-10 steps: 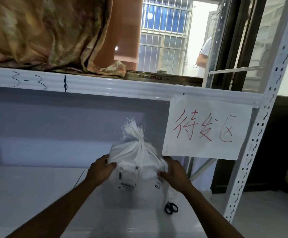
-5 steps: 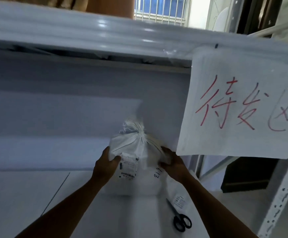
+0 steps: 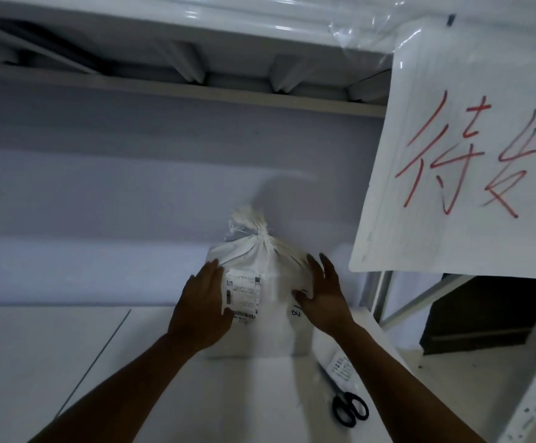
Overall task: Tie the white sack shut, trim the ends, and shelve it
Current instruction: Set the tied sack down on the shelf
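Observation:
The white sack (image 3: 273,282) stands upright on the white shelf (image 3: 52,346), its neck tied into a short frayed tuft at the top. A printed label faces me on its front. My left hand (image 3: 201,302) lies flat against the sack's left side with fingers straight. My right hand (image 3: 324,295) is at the sack's right side, fingers spread and straight, thumb on the front. Black-handled scissors (image 3: 348,407) lie on the shelf, to the right and nearer to me than the sack.
A white paper sign (image 3: 468,174) with red handwriting hangs from the upper shelf beam (image 3: 228,24) at the right. A perforated shelf upright (image 3: 535,398) stands at the far right. A small labelled white packet (image 3: 337,366) lies by the scissors.
The camera has moved closer and lower under the upper shelf. Both hands have loosened from holding the sack's sides to flat, straight fingers; the sack now stands deeper on the shelf.

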